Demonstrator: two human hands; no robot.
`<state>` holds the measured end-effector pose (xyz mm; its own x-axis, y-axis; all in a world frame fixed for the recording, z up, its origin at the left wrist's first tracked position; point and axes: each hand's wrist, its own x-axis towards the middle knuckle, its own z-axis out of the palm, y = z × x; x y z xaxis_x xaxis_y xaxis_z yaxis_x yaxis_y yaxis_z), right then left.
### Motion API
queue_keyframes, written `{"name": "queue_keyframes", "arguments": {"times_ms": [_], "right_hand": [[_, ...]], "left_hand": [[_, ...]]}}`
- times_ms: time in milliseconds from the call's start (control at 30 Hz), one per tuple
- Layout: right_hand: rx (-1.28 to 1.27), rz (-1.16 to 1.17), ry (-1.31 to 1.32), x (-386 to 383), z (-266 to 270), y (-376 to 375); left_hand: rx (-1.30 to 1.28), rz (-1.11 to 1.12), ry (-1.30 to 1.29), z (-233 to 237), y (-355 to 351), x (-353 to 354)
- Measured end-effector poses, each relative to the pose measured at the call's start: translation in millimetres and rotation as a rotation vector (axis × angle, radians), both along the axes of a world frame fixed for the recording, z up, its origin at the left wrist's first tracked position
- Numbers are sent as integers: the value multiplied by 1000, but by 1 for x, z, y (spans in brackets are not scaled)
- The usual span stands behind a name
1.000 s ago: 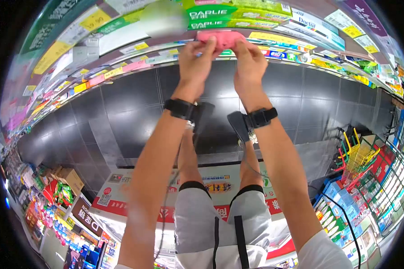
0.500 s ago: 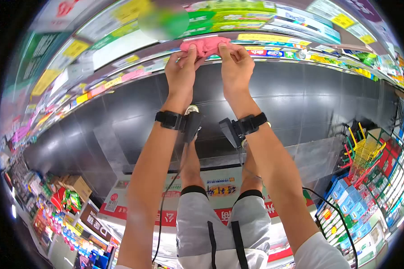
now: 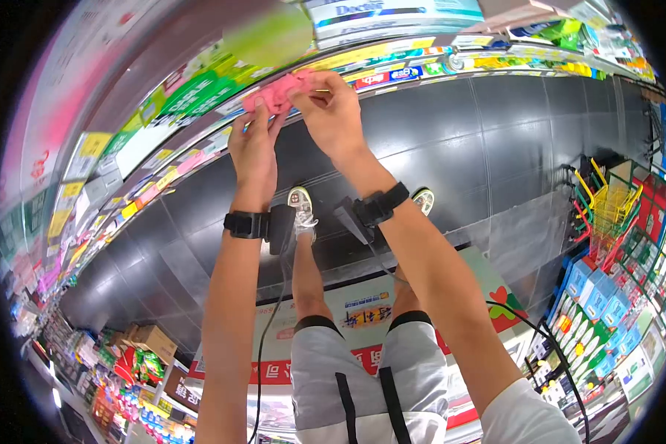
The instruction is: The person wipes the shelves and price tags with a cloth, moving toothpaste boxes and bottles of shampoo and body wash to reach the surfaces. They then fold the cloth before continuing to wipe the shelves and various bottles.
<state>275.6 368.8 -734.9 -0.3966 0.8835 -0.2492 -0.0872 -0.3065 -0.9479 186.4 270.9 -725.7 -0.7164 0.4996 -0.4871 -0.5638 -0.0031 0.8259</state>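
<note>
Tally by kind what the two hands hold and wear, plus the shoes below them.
Hands: 2 (left hand, right hand)
Pink item, held by both: 1
Wrist bands: 2
Shoes: 2
Total: 7

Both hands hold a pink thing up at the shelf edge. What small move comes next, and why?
Probably push the pink item a little further over the price-label strip: the left hand and right hand both pinch it against that strip, so a short push seems enough.
</note>
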Motion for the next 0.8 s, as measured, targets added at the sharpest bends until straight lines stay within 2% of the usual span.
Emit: {"name": "queue_keyframes", "arguments": {"times_ms": [133, 267, 367, 467, 500, 533, 600, 667, 800], "right_hand": [[8, -86, -85, 37, -8, 46], [-19, -248, -70, 75, -2, 90], [-4, -293, -52, 77, 4, 100], [66, -64, -86, 73, -5, 92], [64, 15, -23, 71, -12, 88], [80, 49, 51, 68, -18, 87], [84, 73, 6, 74, -13, 90], [9, -36, 18, 85, -10, 103], [-35, -276, 14, 131, -8, 153]], "left_hand": [[82, -150, 45, -13, 45, 31], [92, -127, -88, -2, 113, 82], [85, -78, -130, 0, 122, 94], [83, -19, -84, -5, 93, 88], [94, -12, -63, -7, 77, 80], [106, -8, -45, -8, 68, 72], [80, -53, 5, -2, 71, 64], [67, -99, 12, -1, 83, 70], [115, -199, -86, -6, 169, 123]]}}
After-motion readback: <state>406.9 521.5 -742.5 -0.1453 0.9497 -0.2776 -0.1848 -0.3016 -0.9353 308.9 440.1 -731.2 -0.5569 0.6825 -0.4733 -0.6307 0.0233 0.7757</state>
